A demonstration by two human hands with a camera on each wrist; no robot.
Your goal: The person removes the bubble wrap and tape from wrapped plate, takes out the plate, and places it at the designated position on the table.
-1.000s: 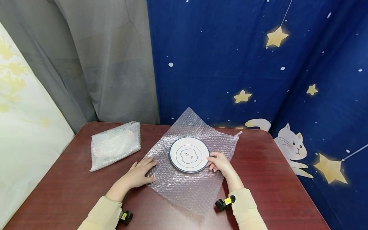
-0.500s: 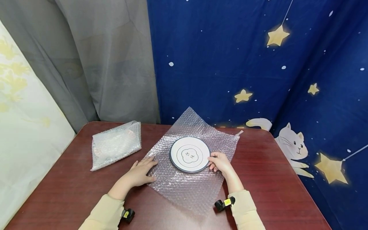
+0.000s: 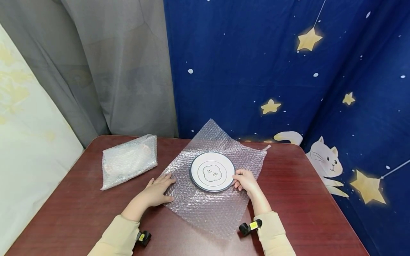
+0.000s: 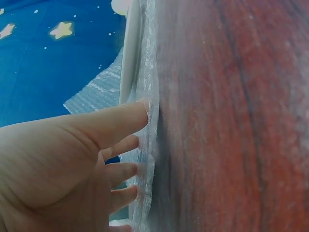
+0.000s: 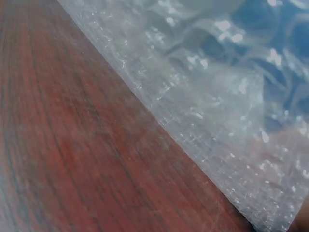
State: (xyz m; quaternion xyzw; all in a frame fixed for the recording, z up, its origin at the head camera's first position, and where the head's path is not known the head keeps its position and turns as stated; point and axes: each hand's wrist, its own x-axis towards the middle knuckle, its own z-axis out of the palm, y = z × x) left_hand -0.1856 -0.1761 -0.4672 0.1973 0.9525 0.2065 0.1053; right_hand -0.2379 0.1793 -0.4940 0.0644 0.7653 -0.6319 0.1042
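A round white plate (image 3: 213,185) with a dark blue rim and a flower-shaped outline in its centre lies on a sheet of bubble wrap (image 3: 205,209). My right hand (image 3: 246,180) pinches the plate's right edge between thumb and fingers. On the left edge of the wrap rests my left hand (image 3: 156,192), fingers spread and fairly straight. In the left wrist view its thumb and fingertips touch the bubble wrap (image 4: 150,72) beside the plate's edge (image 4: 129,58). The right wrist view shows mostly bubble wrap (image 5: 193,106); only a bit of the hand shows at its lower right.
A flat bubble-wrapped package (image 3: 129,161) lies at the back left of the dark red wooden table (image 3: 298,199). Behind the table hang a grey curtain (image 3: 128,71) and a blue curtain (image 3: 230,64) with stars and a cat.
The plate and my right hand have shifted slightly to the right. My left hand stays on the bubble wrap.
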